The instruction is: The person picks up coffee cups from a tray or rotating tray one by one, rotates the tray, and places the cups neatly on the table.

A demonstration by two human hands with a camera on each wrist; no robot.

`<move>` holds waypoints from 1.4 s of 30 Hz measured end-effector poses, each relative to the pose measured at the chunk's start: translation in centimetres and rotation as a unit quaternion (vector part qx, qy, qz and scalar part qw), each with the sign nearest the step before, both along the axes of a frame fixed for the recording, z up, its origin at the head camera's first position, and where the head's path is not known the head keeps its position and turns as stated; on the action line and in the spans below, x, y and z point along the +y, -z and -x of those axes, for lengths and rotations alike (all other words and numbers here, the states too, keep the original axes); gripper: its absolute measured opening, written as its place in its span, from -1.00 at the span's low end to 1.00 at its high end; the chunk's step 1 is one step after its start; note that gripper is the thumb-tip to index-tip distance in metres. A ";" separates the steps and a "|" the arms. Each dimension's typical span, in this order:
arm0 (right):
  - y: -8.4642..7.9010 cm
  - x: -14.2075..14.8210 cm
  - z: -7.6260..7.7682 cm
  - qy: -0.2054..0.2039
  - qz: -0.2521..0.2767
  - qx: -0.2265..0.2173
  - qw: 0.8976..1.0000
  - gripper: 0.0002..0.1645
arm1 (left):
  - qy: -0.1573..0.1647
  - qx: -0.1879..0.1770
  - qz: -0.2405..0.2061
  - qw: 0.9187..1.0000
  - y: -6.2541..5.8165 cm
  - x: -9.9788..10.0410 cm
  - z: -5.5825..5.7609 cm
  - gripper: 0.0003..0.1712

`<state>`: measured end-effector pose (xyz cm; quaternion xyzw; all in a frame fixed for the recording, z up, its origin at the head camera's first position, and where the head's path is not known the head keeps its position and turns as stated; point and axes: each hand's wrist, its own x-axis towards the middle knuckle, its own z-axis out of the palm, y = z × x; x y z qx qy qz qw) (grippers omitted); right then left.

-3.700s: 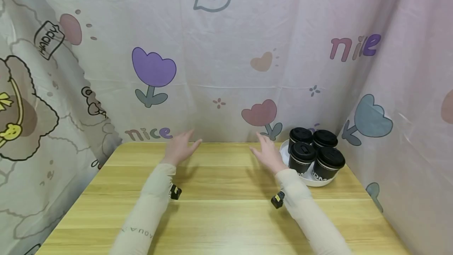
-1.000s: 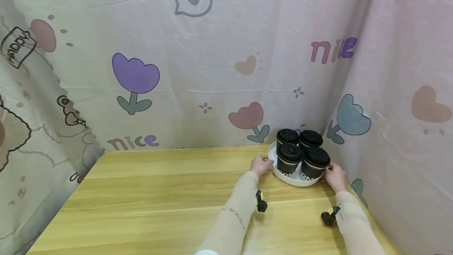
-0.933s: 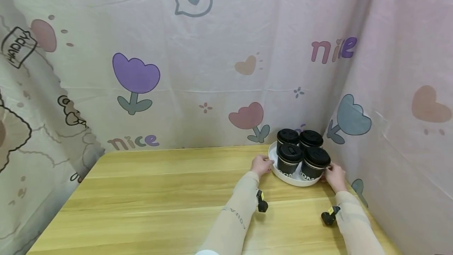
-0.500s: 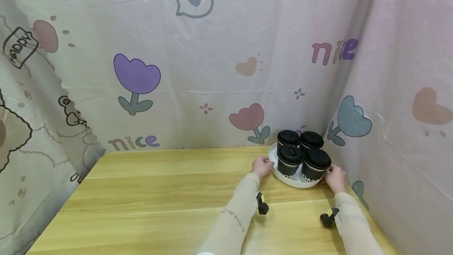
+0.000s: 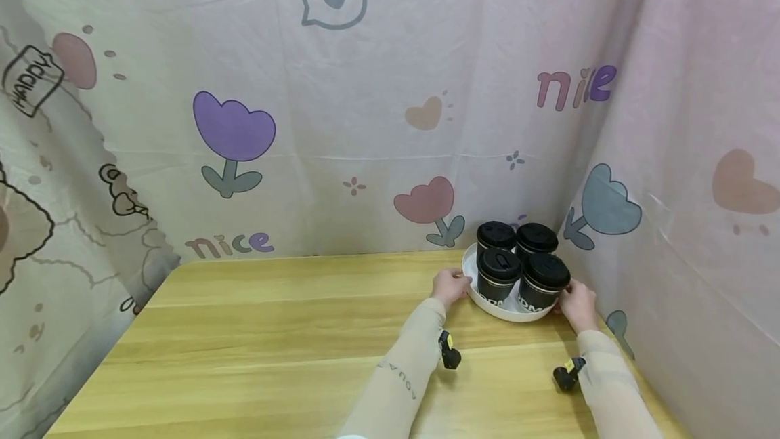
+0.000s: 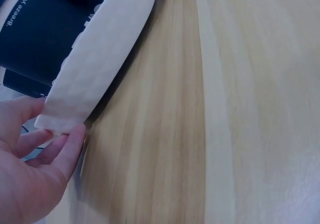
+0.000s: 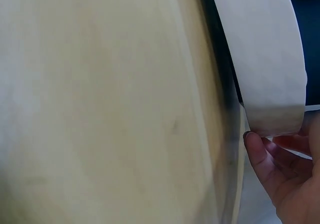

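Note:
At the table's right rear, a round white tray (image 5: 508, 315) carries several black lidded paper cups (image 5: 496, 288), grouped close together and upright. My left hand (image 5: 449, 286) pinches the tray's left side; in the left wrist view, the thumb is at the rim of its white wall (image 6: 100, 58) and fingertips reach its lower edge. On the opposite side my right hand (image 5: 579, 305) grips the tray too. Fingers of that hand (image 7: 295, 179) curl at the lower edge of the wall (image 7: 265, 58) in the right wrist view. Whether the tray touches the table cannot be told.
The wooden table (image 5: 274, 330) stretches to the left and front of the tray. A printed cloth (image 5: 341, 107) hangs behind it, and another cloth side (image 5: 695, 276) stands close to the right edge. Small black cameras (image 5: 449, 349) sit on both wrists.
Both hands have gone from above the middle of the table to the tray's two sides and taken hold. The head view has turned right. Over the last second, hands and tray stay nearly still.

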<state>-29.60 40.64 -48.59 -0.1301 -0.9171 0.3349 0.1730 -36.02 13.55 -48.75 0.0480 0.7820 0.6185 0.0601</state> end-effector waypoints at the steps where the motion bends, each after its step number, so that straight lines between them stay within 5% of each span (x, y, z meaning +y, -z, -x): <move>1: -0.1 0.0 0.1 -0.001 0.000 0.000 1.000 -0.68 | -0.002 0.000 -0.004 1.000 -0.1 -0.1 0.1 -0.52; 26: -0.8 -2.8 0.0 -0.018 -0.045 0.048 0.998 -0.70 | -0.027 -0.004 -0.077 0.997 -1.1 -3.4 -0.8 -0.53; 42: -1.0 -6.3 0.1 -0.045 -0.020 0.061 0.997 -0.73 | -0.045 -0.009 -0.113 0.993 -1.4 -7.4 -2.1 -0.50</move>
